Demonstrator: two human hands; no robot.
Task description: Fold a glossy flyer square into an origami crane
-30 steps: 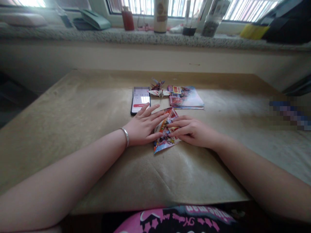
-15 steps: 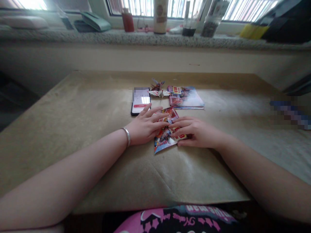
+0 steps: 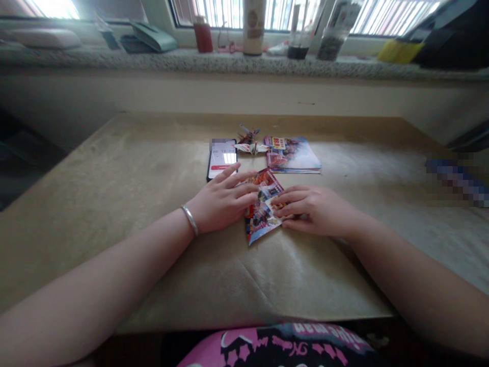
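Note:
A folded sheet of glossy printed paper (image 3: 260, 219) lies on the table between my hands, with one pointed corner toward me. My left hand (image 3: 225, 199), with a silver bangle at the wrist, rests over its left side, fingers stretched out and spread. My right hand (image 3: 313, 210) is bent over the right corner, fingertips on a yellow-and-red flap and thumb at the near edge. That corner is hidden under the hand. Beyond the sheet stand folded paper cranes (image 3: 252, 148), beside a stack of similar printed sheets (image 3: 296, 155).
A phone (image 3: 223, 158) with a lit screen lies just past my left fingertips. The table (image 3: 153, 153) has a brownish cover. A blurred-out flat object (image 3: 458, 178) lies at the right edge. Bottles, including a red one (image 3: 202, 34), line the stone windowsill (image 3: 214, 62).
My left hand has drawn back slightly to the left, showing more of the paper's middle. My right fingertips have shifted a little to the right on the flap.

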